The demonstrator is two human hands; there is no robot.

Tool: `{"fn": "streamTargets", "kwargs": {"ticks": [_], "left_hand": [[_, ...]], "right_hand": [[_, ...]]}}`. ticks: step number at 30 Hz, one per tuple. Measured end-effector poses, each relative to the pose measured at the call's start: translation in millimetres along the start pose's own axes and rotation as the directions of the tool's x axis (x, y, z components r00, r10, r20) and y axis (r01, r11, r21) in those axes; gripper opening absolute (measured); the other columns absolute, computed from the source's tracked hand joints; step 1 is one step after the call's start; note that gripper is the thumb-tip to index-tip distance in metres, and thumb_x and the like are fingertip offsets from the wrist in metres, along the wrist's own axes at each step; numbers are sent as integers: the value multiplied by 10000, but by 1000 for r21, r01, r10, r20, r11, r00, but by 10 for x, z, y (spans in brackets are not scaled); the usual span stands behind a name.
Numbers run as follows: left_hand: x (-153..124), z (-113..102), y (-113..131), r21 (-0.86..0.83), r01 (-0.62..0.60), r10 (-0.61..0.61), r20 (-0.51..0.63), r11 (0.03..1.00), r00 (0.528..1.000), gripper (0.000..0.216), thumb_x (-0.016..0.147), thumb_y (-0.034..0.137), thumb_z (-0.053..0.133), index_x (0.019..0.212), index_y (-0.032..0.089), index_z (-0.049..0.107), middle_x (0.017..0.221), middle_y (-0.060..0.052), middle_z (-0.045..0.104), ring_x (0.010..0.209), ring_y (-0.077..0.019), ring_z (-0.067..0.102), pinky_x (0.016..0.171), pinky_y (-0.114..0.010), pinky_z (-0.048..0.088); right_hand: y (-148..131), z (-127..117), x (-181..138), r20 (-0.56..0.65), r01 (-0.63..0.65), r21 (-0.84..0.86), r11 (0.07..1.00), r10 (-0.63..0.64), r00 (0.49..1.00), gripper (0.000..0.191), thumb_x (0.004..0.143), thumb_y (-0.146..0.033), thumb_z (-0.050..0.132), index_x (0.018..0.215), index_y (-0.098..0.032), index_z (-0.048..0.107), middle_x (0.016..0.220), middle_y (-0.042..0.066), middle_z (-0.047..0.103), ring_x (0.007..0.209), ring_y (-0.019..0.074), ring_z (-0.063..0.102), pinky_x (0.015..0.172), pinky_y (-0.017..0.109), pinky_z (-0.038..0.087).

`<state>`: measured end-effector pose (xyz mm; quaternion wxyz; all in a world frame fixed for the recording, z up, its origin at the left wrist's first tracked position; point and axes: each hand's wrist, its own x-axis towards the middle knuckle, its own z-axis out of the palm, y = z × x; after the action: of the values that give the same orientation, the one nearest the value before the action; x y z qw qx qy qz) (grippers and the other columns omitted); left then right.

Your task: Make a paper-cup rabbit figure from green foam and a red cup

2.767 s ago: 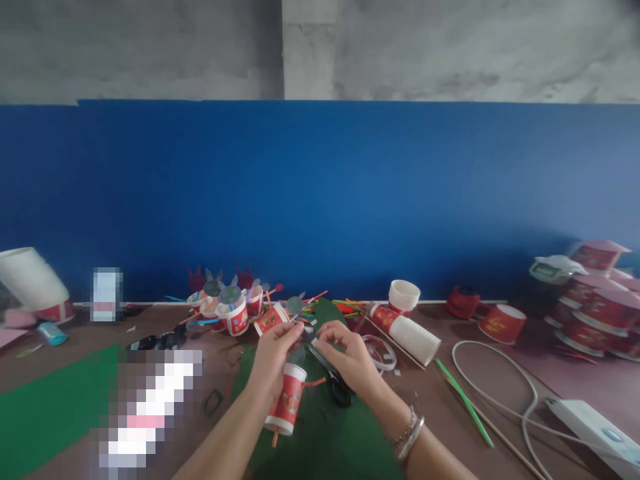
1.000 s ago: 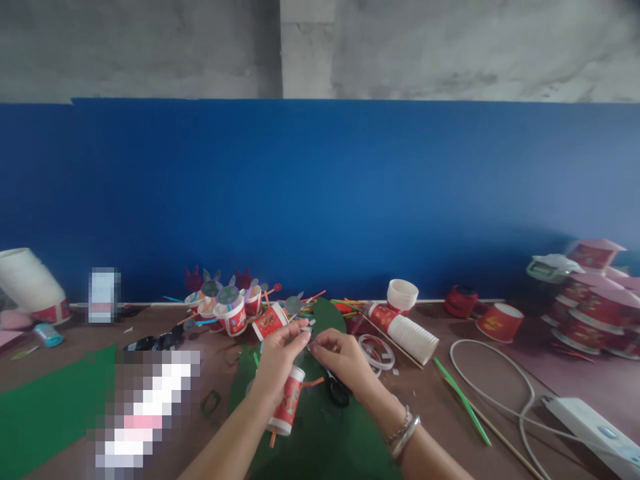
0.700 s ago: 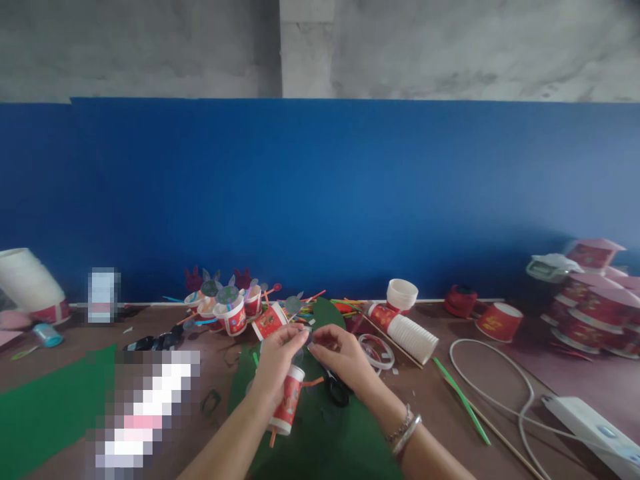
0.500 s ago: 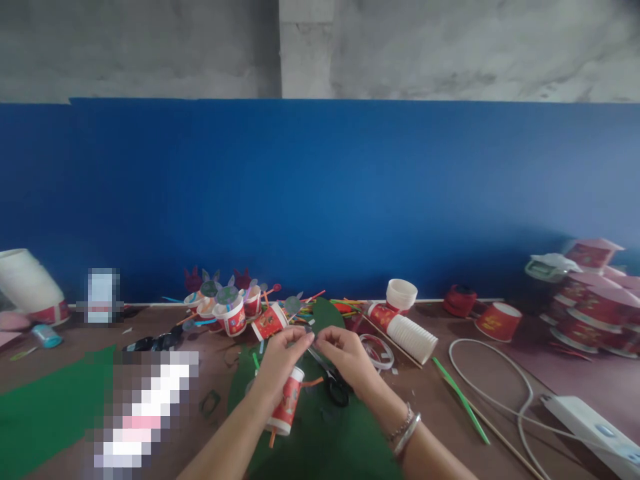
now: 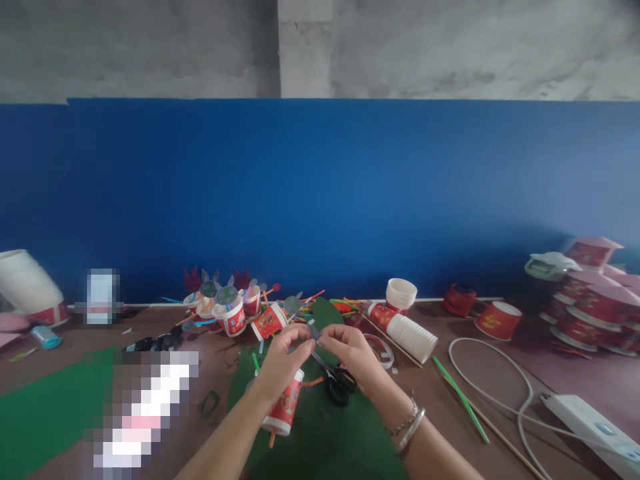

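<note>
My left hand pinches a small grey-purple piece, perhaps paper or film; its kind is too small to make out. The fingertips of my right hand are closed on the piece's other side, almost meeting the left ones. Below the hands, black-handled scissors lie on a green sheet, their blades pointing up toward the fingers. Partly behind my left wrist lies a red paper cup on its side, with orange strips sticking out of it.
Decorated paper cups crowd the back left of the brown table. A stack of nested cups lies right of centre. A white cable loops toward a power strip. Red paper lanterns pile up at far right.
My right fingertips have moved left to meet the small piece held by my left hand. More of the scissors' handles shows. The cup stays put.
</note>
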<state>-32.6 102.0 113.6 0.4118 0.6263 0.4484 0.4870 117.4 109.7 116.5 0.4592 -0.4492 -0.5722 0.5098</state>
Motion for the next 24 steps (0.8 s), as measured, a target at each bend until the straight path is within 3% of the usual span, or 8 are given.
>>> {"fn": "streamTargets", "kwargs": {"ticks": [4,6,9,13,17,24], "left_hand": [[0,0,-30,74,-42,46,-43,996,998,168,749,247,563,600,171,576,863,-44,603,900,-204,560,845,-303,399],[6,1,-60,123,-80,91,-90,989,992,166,759,242,553,611,170,577,904,-50,601,918,-200,559,856,-310,396],[18,2,-111,228,-128,169,-174,965,970,159,776,259,546,646,176,582,968,-59,589,967,-209,541,881,-337,389],[9,5,-144,388,-195,290,-206,901,934,129,782,240,543,679,185,597,969,-58,574,986,-218,518,878,-361,400],[-32,19,-138,483,-263,380,-162,836,911,110,795,205,525,746,192,623,964,-58,567,977,-214,513,859,-359,420],[-83,69,-112,580,-318,469,-126,750,874,124,812,192,509,746,183,613,985,-73,559,989,-219,510,865,-374,412]], "right_hand": [[17,-5,10,-3,34,-90,995,-35,999,213,709,-340,603,630,-145,569,548,-34,463,526,93,389,492,214,286],[36,-4,13,-74,101,-195,975,-118,990,174,709,-314,613,755,-146,612,649,-1,564,605,129,487,556,231,365],[53,9,-5,-172,229,-354,907,-304,937,221,735,-260,598,935,-165,603,830,42,634,759,173,563,700,277,428],[45,50,-70,-116,325,-571,754,-466,877,115,804,-217,522,746,-176,612,742,41,631,740,182,560,712,301,417],[48,93,-108,-80,314,-668,675,-485,871,132,808,-192,538,711,-180,627,715,32,646,722,183,560,704,302,397],[72,106,-104,-111,263,-663,701,-439,892,138,796,-186,549,707,-182,653,721,36,668,713,183,574,695,289,404]]}}
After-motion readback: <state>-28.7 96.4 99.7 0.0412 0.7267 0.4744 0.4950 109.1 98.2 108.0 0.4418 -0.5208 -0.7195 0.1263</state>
